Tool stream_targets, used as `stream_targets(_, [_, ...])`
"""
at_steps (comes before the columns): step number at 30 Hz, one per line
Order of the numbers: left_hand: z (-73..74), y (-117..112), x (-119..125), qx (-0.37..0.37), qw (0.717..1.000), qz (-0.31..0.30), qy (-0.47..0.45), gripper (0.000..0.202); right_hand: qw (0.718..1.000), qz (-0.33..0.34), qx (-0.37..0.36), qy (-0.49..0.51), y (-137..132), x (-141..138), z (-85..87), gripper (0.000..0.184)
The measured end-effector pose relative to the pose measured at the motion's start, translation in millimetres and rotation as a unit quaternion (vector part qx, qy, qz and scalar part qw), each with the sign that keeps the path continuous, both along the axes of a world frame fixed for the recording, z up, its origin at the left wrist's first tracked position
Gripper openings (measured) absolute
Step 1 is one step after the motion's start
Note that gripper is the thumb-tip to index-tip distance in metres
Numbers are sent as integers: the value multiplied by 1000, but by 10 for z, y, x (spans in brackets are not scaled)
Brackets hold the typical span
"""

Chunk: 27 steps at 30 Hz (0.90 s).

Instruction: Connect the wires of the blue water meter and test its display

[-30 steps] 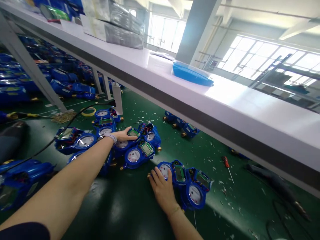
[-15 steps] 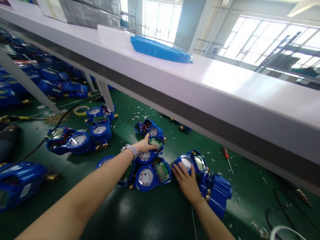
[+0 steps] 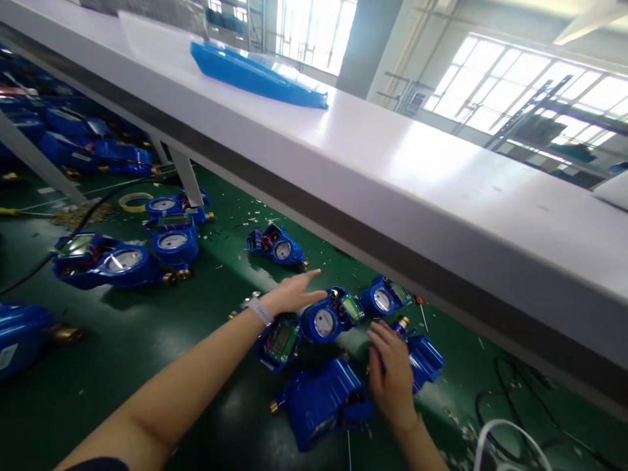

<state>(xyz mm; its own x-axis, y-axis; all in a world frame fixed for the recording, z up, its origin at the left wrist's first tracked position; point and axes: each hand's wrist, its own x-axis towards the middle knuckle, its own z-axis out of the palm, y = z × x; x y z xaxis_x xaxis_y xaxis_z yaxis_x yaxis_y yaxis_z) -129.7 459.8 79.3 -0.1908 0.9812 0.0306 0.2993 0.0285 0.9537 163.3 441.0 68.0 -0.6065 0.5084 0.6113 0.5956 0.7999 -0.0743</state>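
Note:
Fingers spread, my left hand reaches over a blue water meter with a round dial and a bared circuit board; it grips nothing. Partly under my left wrist is another water meter with a display. My right hand is open, thumb apart from the fingers, beside a blue meter body that it partly hides. Just beyond its fingertips lies a water meter with a white dial. Between my forearms a blue water meter rests with its dial out of sight.
The white bench crosses above the green floor, bearing a blue plastic piece. More meters lie to the left, near a tape roll and a black cable. Cables lie at right.
My left hand has come off the meter it touched, and my right hand off the dial it covered. The grouped meters have shifted; one near my forearms now lies dial hidden. The view has turned.

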Motion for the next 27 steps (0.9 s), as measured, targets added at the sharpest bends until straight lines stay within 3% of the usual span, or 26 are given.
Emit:
stream_targets(2, [-6, -299, -357, 2, 1000, 13, 1, 65, 992, 122, -29, -14, -572, -189, -39, 29])
stream_targets(4, [-141, -598, -682, -28, 996, 73, -38, 64, 970, 241, 34, 2, -1107, -429, -242, 24])
stream_targets(6, [-364, -829, -871, -68, 982, 116, -130, 66, 962, 264, 53, -49, -1469, -638, -504, 22])
stream_targets(8, [-599, -950, -883, -79, 957, 137, -242, 68, 955, 269, 62, -106, -1605, -753, -694, 23])
stream_targets(10, [-779, -956, -756, -69, 953, 148, -255, 68, 952, 261, 47, -153, -1552, -763, -743, 26])
stream_targets(14, [-944, -735, -387, -43, 948, 185, -254, 61, 950, 217, 30, -222, -1194, -581, -576, 35])
stream_targets(19, [-1050, -396, -12, -21, 943, 219, -251, 53, 940, 189, 73, -274, -844, -166, -498, 55])
stream_targets(23, [-1086, -154, 328, -2, 948, 207, -240, 45, 929, 182, 112, -303, -626, 261, -535, 67])
stream_targets(27, [-1045, 173, 746, 4, 959, 181, -218, 40, 936, 173, 104, -289, -303, 734, -577, 69])
